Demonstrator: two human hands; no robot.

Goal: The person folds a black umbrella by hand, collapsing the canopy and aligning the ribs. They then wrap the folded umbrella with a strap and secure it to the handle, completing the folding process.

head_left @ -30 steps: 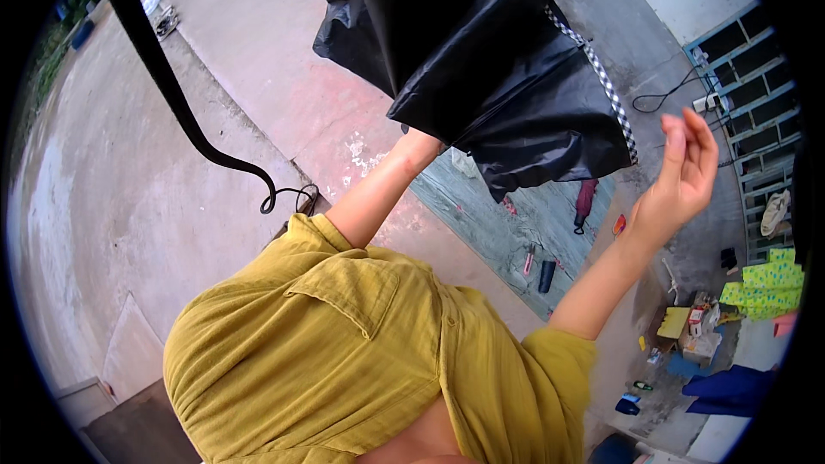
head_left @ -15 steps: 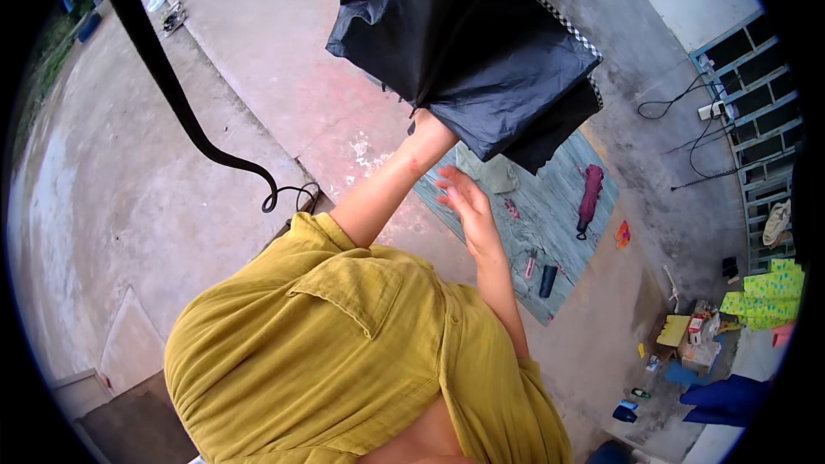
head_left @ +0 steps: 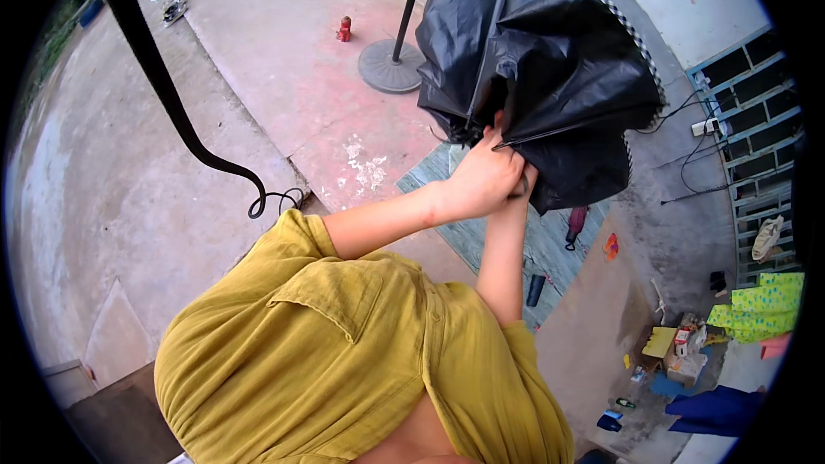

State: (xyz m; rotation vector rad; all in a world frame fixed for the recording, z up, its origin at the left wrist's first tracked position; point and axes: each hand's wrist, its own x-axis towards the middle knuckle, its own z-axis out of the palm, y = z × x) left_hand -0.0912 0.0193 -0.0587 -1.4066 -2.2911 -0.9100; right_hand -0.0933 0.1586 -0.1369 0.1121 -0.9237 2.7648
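Black umbrella (head_left: 584, 77) folds gather in my left hand's (head_left: 484, 179) grasp; my right hand (head_left: 529, 179) sits against it, its hold too hidden to judge remotely. Below lies a blue-grey mat (head_left: 468, 241); beyond, a fan (head_left: 387, 67).

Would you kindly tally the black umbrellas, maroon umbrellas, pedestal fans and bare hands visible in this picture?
Black umbrella: 1
Maroon umbrella: 1
Pedestal fan: 1
Bare hands: 2 (left hand; right hand, partly hidden)
Total: 5
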